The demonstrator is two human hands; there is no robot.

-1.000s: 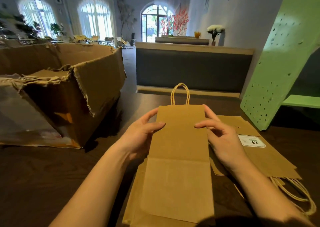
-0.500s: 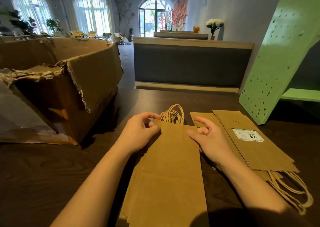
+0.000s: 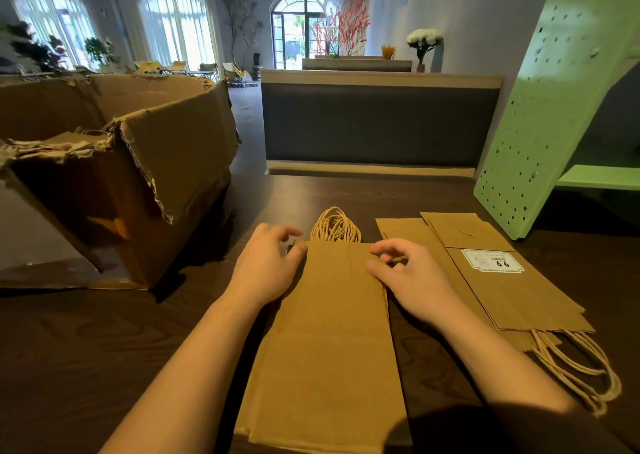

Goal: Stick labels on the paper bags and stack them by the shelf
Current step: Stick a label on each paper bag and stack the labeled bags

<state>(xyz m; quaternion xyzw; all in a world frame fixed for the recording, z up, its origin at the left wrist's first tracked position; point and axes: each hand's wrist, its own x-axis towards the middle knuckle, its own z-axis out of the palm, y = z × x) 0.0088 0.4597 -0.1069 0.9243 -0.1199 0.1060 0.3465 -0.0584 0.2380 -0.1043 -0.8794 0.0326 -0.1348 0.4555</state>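
Left hand [image 3: 268, 263] lies palm down on the far left corner of a pile of flat brown paper bags [image 3: 329, 332], fingers relaxed and a little spread, the thumb laid against the top bag's far edge. Right hand [image 3: 412, 277] rests at the far right corner of the same pile. Its fingers are loosely curled, with the thumb and forefinger tips touching the paper. I cannot tell whether they pinch the edge or only rest on it.

This pile lies lengthwise in the middle of the dark wooden table [image 3: 69, 349], between the 2 forearms. Its bunched twisted-paper handles [image 3: 335, 226] stick out past the far edge, between the 2 hands.

Just to the right, a second pile of flat brown bags [image 3: 519, 301] lies at a slant, with its cord handles [image 3: 581, 367] pointing toward the person. On the top bag of that pile sits 1 white rectangular label [image 3: 491, 261] with 2 dark printed digits.

Near the far end of that labelled pile stands a light green perforated shelf panel [image 3: 554, 107]. On the left of the table sits a large torn cardboard box [image 3: 138, 176], its flaps open. Beyond the table's far edge runs a dark grey bench back [image 3: 381, 124].
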